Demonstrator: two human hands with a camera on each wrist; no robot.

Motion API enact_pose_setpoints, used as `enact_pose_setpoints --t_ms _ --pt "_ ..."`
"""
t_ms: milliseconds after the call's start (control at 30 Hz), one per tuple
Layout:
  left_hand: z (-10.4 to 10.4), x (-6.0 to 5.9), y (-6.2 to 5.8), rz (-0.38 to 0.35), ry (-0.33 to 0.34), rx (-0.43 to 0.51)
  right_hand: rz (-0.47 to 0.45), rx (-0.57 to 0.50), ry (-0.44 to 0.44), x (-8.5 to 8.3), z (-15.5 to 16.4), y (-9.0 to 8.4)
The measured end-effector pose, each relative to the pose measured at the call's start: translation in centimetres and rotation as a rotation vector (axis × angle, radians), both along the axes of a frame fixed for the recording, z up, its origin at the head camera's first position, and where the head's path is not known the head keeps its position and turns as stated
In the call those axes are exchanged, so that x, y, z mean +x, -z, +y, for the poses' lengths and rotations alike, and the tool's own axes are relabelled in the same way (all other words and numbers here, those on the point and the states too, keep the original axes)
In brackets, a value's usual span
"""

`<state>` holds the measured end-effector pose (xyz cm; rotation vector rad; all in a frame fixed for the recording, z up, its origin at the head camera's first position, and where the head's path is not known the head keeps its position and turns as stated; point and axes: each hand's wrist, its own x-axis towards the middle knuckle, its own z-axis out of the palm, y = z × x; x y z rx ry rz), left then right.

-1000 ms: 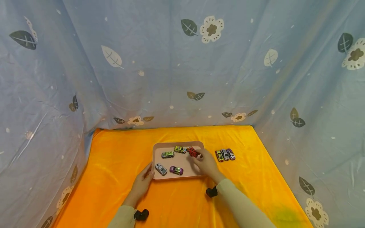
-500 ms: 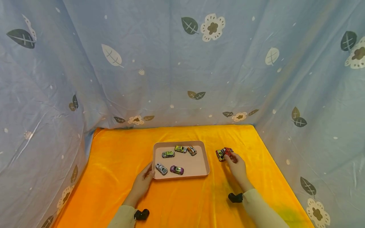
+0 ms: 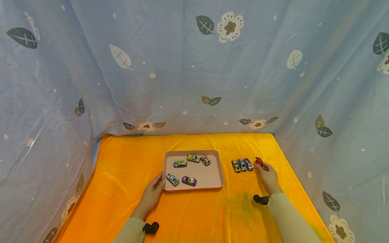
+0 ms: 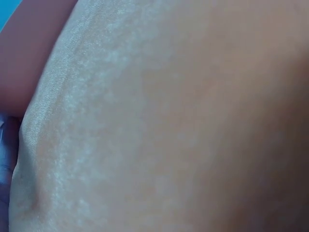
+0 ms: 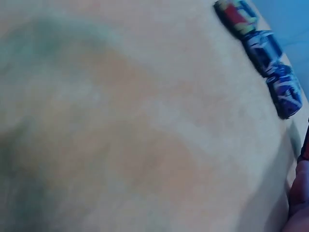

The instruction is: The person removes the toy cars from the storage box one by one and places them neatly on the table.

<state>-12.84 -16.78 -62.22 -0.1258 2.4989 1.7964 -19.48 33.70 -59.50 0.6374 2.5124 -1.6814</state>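
In the head view my right hand (image 3: 268,178) pinches a red toy car (image 3: 258,161) just right of a row of toy cars. That row holds a yellow-green toy car (image 3: 236,166), a silver one and a purple-and-white toy car (image 3: 248,164), side by side. The right wrist view catches the row at upper right, with my thumb (image 5: 300,193) and a sliver of the red car at the edge. My left hand (image 3: 150,195) grips the left front side of a pink tray (image 3: 209,175), thumb at the rim.
Several toy cars lie in the tray, among them a purple one (image 3: 189,181), a white one (image 3: 172,179) and an orange one (image 3: 205,160). A yellow cloth (image 3: 194,216) covers the table. Blue patterned curtains (image 3: 170,74) enclose the back and sides.
My right hand lifted the red car out of the tray and carried it right, over the row, to the row's right side. My left hand stays at the tray.
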Motion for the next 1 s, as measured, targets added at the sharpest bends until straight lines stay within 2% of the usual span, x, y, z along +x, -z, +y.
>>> enact_pose_setpoints --t_ms 133,367,533,1000 --pt "0.0 -0.1 -0.1 0.006 -0.001 -0.015 -0.014 0.029 -0.004 -0.1 0.3 0.2" --pt "0.0 -0.1 -0.1 0.005 -0.001 -0.022 -0.001 -0.012 0.019 -0.3 0.1 0.3" --pt "0.1 -0.3 0.2 -0.005 -0.005 -0.019 -0.003 0.014 0.013 -0.6 -0.7 0.3" --pt "0.1 -0.2 0.4 0.013 0.0 -0.02 0.017 -0.018 0.023 -1.2 -1.2 0.7"
